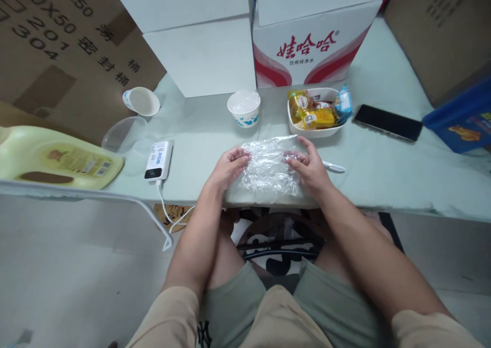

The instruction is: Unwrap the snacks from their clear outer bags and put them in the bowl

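Our left fingers [242,159] were curled and pinching the left edge of a crumpled sheet of clear plastic wrap [268,166], while our right fingers [293,160] lay close together, their tips pressing down on the wrap's right side. The left hand [229,168] and the right hand [311,170] faced each other across the wrap, which lay flat on the near edge of the pale green table [383,174], right in front of us and between the two hands.

Just beside the right hand, a small white plastic utensil [333,167] rested on the table, apart from the wrap. Behind the right hand we saw a white dish [307,129] filled with packaged snacks [316,114] in yellow and blue wrappers. To its right a dark phone [387,122] lay face up. Behind the wrap stood a paper cup [244,109] with blue print, its mouth covered by clear film. To the left of our left hand sat a white power bank [158,160] with a white cable [164,210] hanging off the table edge. Farther left a second paper cup [141,101] lay tipped near a clear plastic lid [123,133], and a pale yellow jug [53,156] lay on its side. White cartons [199,46] and a red-printed carton [312,46] stood at the back.
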`<state>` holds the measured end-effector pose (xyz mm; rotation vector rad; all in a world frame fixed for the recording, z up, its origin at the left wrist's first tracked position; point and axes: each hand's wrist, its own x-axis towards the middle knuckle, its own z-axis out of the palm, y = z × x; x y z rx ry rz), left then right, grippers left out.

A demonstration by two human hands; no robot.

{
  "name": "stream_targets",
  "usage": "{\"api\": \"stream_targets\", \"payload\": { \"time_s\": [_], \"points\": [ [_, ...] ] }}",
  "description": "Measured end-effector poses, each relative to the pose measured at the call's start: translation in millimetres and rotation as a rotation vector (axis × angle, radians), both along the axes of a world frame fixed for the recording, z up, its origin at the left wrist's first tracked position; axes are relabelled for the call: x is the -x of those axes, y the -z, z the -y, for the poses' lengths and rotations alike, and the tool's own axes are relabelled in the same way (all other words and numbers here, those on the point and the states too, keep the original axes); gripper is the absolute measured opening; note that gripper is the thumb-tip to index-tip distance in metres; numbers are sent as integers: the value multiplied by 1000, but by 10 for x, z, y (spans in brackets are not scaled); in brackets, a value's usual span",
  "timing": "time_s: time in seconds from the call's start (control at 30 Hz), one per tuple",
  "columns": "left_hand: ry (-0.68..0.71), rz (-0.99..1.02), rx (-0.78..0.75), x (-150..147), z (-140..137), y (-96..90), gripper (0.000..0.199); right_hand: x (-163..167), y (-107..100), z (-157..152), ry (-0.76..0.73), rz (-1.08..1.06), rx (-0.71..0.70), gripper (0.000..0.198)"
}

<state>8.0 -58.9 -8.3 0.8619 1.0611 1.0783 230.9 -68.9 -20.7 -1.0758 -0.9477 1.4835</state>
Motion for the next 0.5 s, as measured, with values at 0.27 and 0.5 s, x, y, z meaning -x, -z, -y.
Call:
{"api": "stream_targets", "payload": {
  "time_s": [0.27, 0.5],
  "points": [
    [12, 89, 5, 23, 16, -17, 52, 104, 55, -24, -77, 39, -1, 30],
    [18, 4, -55, -22, 0, 46, 31, 66, 63, -24, -88, 99, -5, 33]
  ]
}}
